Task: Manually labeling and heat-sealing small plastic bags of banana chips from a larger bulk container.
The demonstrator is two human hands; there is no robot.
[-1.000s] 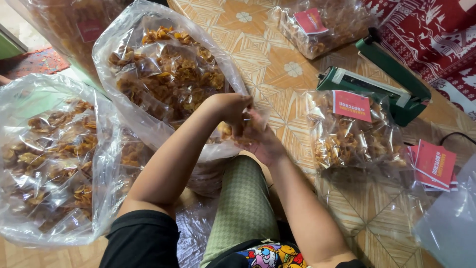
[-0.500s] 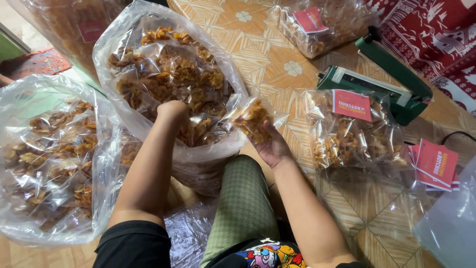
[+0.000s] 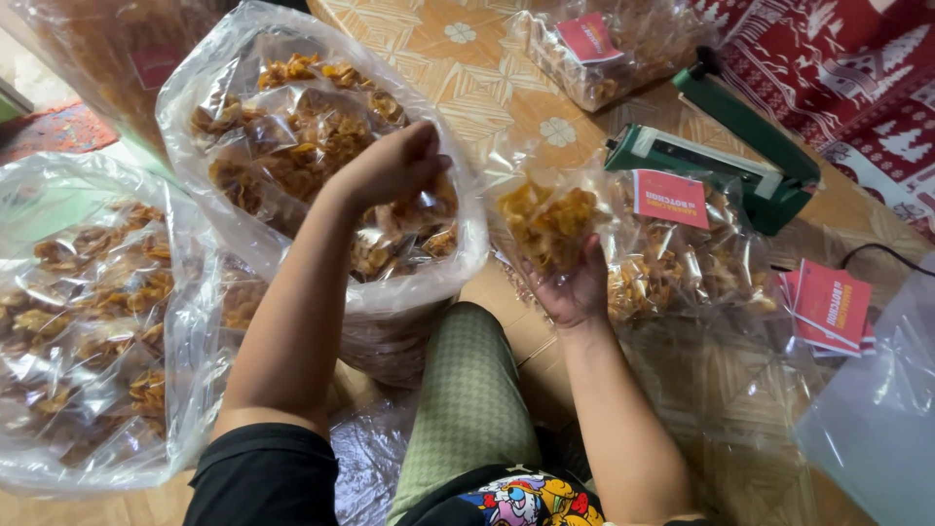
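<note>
My right hand [image 3: 577, 284] holds a small clear bag [image 3: 547, 220] partly filled with golden fried chips, palm up, over the floor. My left hand [image 3: 392, 164] is lifted above the mouth of a large clear plastic sack [image 3: 255, 107] full of the same chips, its fingers bunched together; chips between them cannot be made out. The sack stands just in front of my knee.
A second big sack of chips [image 3: 68, 292] lies at the left. Filled packets with red labels [image 3: 682, 234] sit at the right beside a green heat sealer [image 3: 721, 156]. Loose red labels [image 3: 828, 307] and an empty clear bag [image 3: 881, 409] lie at the far right.
My hands were together at the sack's rim; the right one has drawn the small bag away to the right, and the left one has gone into the sack and now rises above it.
</note>
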